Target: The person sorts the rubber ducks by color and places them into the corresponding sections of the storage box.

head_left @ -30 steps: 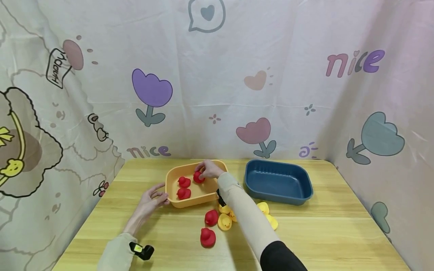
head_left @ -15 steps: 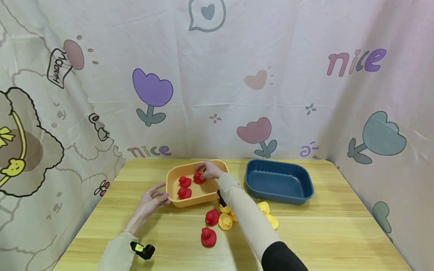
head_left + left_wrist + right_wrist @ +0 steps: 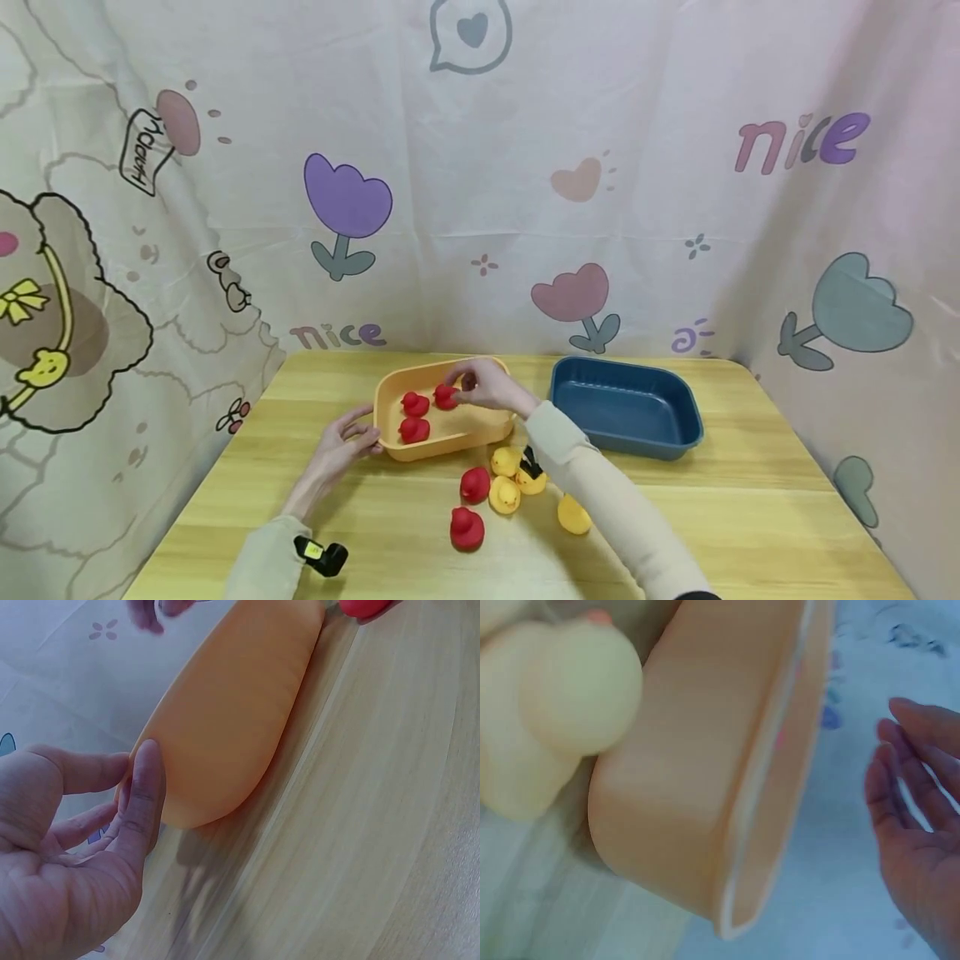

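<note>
My left hand (image 3: 341, 450) pinches the left rim of the orange tray (image 3: 438, 448) between thumb and fingers, as the left wrist view also shows. Three red rubber ducks lie in this tray: one at the back left (image 3: 415, 404), one at the front left (image 3: 414, 430) and one further right (image 3: 445, 397). Over the tray's right part is my right hand (image 3: 491, 385), beside the rightmost duck. Its fingers are loosely bent and hold nothing; in the right wrist view the hand (image 3: 922, 802) is clear of the tray wall (image 3: 667, 772).
A blue tray (image 3: 626, 437) stands at the back right. Two red ducks, one nearer the tray (image 3: 475, 484) and one closer to me (image 3: 467, 529), lie on the table. Several yellow ducks (image 3: 505, 496) lie beside them, partly under my right forearm (image 3: 615, 508).
My right hand has let go of the rightmost red duck in the orange tray and moved up and right. My left hand stays at the rim. The head view has shifted slightly.
</note>
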`<move>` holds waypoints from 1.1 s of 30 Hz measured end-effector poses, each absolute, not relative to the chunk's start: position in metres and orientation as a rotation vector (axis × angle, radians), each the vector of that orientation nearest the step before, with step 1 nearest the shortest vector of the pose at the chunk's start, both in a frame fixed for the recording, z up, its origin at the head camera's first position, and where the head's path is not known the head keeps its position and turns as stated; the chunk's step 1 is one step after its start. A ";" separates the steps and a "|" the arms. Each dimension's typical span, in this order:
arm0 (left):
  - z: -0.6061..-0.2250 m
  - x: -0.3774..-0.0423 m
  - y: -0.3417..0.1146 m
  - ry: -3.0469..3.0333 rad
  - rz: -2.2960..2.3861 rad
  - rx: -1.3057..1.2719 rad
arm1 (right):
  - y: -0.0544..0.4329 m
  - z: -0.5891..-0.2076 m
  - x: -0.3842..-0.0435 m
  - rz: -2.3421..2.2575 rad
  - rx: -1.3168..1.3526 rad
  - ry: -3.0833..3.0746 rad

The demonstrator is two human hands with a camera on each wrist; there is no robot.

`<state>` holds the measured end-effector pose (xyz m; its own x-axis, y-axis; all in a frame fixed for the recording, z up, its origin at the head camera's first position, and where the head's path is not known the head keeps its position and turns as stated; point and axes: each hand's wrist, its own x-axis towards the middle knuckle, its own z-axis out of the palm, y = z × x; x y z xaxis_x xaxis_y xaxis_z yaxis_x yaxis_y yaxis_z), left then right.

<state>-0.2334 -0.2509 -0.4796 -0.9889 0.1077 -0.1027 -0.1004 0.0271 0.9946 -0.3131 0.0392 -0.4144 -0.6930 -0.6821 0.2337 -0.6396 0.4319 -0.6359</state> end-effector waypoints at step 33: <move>-0.482 -0.231 -0.251 2.129 2.094 0.016 | 0.075 -0.463 -0.230 -1.214 -1.219 2.390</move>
<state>-0.2310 -0.2512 -0.4818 -0.9878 0.1162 -0.1034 -0.1014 0.0226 0.9946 -0.2298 0.0752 -0.4631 -0.6410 -0.7464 0.1791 -0.5849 0.3239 -0.7436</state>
